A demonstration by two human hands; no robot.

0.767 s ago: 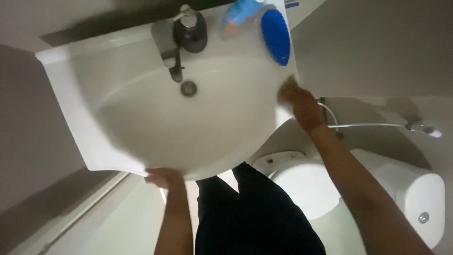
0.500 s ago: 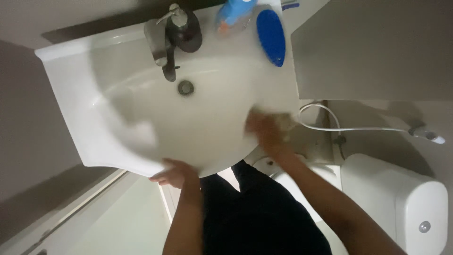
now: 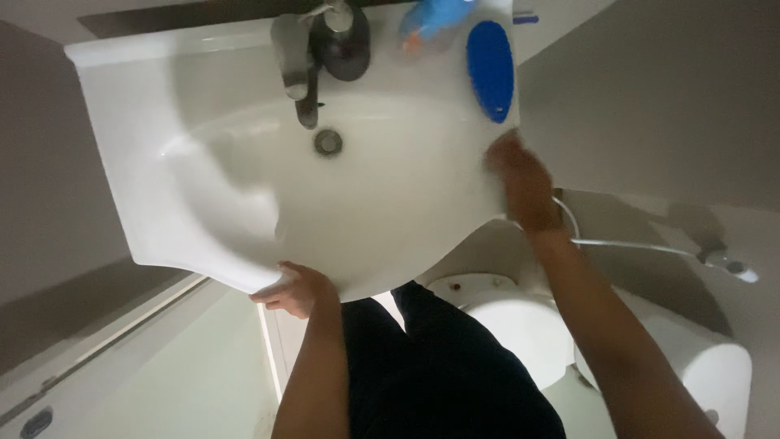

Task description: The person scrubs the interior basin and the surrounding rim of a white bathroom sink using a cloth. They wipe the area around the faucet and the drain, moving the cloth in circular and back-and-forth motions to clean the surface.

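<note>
White sink (image 3: 203, 203): left hand (image 3: 294, 290) curls closed on its front rim, apparently bracing. Right hand (image 3: 520, 180) presses its right rim below the blue bottle (image 3: 490, 70); grip indistinct, blurred.
</note>
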